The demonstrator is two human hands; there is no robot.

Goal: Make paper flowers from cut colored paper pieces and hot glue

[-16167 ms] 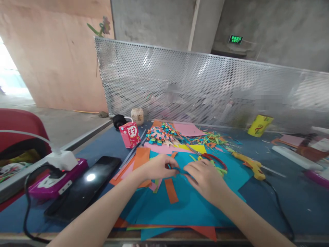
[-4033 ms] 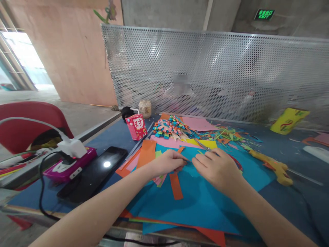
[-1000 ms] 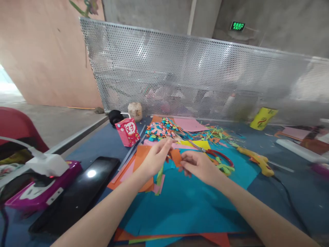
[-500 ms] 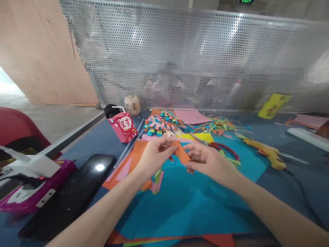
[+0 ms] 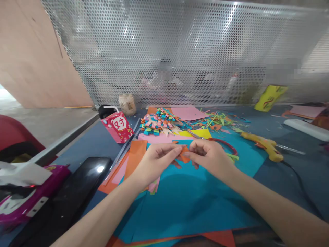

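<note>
Between my two hands is a small piece of orange paper point(image 5: 184, 155), bent and partly covered by the fingers. My left hand point(image 5: 161, 155) pinches its left side between thumb and fingers. On its right side my right hand point(image 5: 208, 154) grips it the same way. Both hands are above a large blue paper sheet point(image 5: 195, 202). Red-handled scissors point(image 5: 230, 146) lie just behind my right hand. Left of my left hand is an orange sheet point(image 5: 136, 154), and pink and green strips point(image 5: 154, 186) lie partly under the wrist.
Fringed paper flowers point(image 5: 154, 123) and shredded strips point(image 5: 218, 120) lie at the back. A yellow glue gun point(image 5: 267, 145) with a cord sits at right. On the left are a red drink carton point(image 5: 118, 127), a black phone point(image 5: 89, 175) and a purple power strip point(image 5: 33, 202). A perforated metal screen point(image 5: 164, 51) stands behind.
My right hand has come closer to my left and now grips the orange paper. The strip, flat and extended before, is bent between the fingers. The view has shifted slightly.
</note>
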